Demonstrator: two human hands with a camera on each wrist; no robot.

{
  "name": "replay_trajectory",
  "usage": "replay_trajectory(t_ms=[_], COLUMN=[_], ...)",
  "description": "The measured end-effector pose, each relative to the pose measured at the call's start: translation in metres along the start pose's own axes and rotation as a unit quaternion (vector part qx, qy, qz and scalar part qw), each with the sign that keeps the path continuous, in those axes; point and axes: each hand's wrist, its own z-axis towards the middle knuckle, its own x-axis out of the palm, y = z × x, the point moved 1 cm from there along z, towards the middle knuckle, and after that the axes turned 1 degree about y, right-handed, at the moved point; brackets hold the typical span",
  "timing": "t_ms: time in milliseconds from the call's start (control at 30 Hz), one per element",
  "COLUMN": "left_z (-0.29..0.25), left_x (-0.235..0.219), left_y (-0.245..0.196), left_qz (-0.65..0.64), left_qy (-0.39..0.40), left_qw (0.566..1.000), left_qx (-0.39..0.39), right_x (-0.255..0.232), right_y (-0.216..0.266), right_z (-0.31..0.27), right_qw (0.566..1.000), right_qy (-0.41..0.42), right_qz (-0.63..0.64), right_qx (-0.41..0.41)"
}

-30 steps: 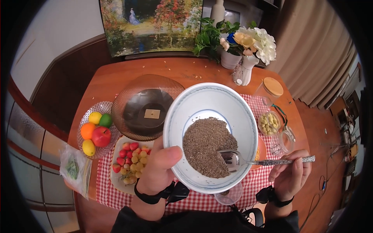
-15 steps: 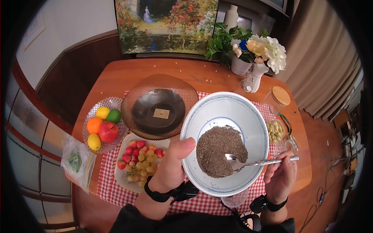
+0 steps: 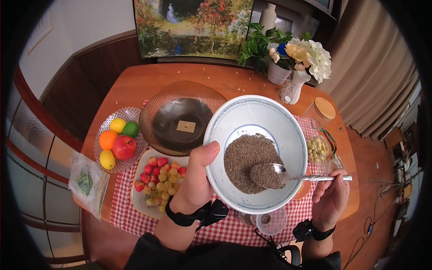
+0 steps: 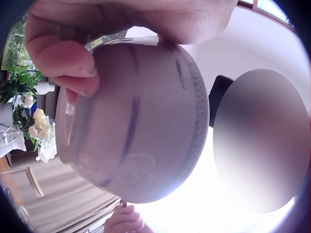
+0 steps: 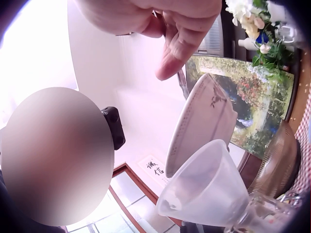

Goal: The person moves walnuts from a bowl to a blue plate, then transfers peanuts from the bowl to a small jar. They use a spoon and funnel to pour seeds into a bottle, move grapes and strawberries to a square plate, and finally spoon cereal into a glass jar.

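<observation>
My left hand [image 3: 197, 180] grips a white bowl [image 3: 290, 135] by its left side, thumb over the rim and fingers underneath. A heap of small grey-brown seeds [image 3: 245, 155] lies in the bowl, which is lifted above the table. My right hand [image 3: 332, 198] pinches the patterned handle of a metal spoon [image 3: 294, 178]. The spoon's bowl is heaped with seeds and overlaps the pile. Below the bowl, a translucent funnel [image 5: 201, 187] sits in the mouth of a glass jar [image 5: 265, 213]; some seeds show at the funnel's bottom in the head view.
An amber glass bowl [image 3: 155, 96] stands behind a dish of strawberries and grapes [image 3: 164, 182]. Left of them are a fruit plate [image 3: 141, 148] and a plastic bag [image 3: 85, 184]. A jar of pale green pieces [image 3: 317, 150], a wooden-lidded jar [image 3: 324, 109] and flowers [image 3: 310, 58] stand right.
The spoon has come up from inside the seed heap and now carries a load of seeds. The bowl shifted right, then slightly up and left in the head view.
</observation>
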Motion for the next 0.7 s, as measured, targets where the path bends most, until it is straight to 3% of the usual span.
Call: replay_trajectory(t_ms=[700], left_z=[-0.003], left_x=[0.0], left_y=[-0.004], left_qz=[0.029], left_qy=[-0.007], left_qw=[0.999], left_qx=[0.036], right_x=[-0.014], right_y=[0.016], right_z=[-0.012], right_qw=[0.999], right_qy=[-0.036], right_qz=[0.017], right_qx=[-0.012])
